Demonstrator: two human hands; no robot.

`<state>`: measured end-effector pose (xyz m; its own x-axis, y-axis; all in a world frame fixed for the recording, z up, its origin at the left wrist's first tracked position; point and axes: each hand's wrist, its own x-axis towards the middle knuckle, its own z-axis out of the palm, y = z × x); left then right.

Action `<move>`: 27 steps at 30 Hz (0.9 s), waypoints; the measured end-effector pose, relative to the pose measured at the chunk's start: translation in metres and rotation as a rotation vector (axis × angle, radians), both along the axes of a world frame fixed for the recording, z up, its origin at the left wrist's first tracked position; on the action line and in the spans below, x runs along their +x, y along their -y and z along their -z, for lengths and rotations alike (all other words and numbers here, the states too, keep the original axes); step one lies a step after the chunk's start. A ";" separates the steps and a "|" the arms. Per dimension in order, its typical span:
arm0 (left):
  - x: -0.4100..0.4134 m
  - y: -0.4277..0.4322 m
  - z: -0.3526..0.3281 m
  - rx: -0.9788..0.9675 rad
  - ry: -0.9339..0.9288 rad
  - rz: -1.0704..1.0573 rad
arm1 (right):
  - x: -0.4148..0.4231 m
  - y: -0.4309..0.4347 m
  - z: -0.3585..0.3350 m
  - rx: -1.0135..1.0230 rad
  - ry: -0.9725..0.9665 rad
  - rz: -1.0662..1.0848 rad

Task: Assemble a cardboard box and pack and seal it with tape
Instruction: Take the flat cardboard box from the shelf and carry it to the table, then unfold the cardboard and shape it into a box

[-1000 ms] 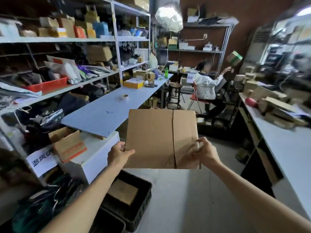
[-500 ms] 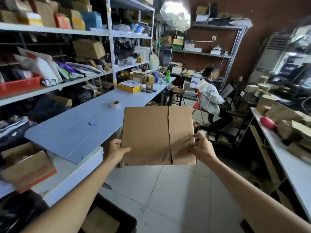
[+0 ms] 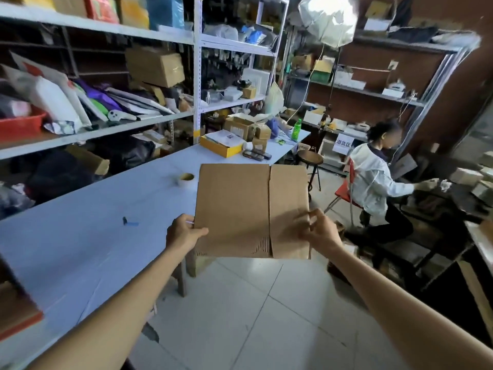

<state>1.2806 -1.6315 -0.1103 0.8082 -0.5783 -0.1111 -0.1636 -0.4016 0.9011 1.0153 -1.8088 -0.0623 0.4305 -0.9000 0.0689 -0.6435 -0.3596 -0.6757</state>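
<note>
Holds a flattened cardboard box [image 3: 240, 209] upright in 2 hands over the tiled floor, just right of the desk [image 3: 80, 236]. Grips its left edge with the left hand [image 3: 182, 232], thumb on the front face. Pinches its right edge with the right hand [image 3: 321, 231]. Beyond the box's upper left corner, on the desk, a tape roll [image 3: 186, 179].

Here's the left hand [image 3: 184, 232], bare, thumb and knuckles in plain sight, nails too small to make out. Back from the grip the wrist is bare too, and the left forearm [image 3: 128, 297] runs uncovered right to the bottom edge. Over to the right hand [image 3: 321, 231]: bare as well, slim fingers showing. Behind its grip the right forearm [image 3: 386, 303] is uncovered all the way to the lower corner.
</note>
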 end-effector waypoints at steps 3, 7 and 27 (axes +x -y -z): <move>0.030 0.041 0.007 0.012 0.004 -0.040 | 0.039 0.062 0.007 0.040 -0.003 -0.052; 0.074 0.091 0.021 0.034 -0.007 -0.129 | 0.104 0.140 0.030 0.114 -0.003 -0.139; 0.231 0.164 0.054 0.157 -0.038 -0.722 | 0.460 0.314 0.076 0.211 -0.145 -0.789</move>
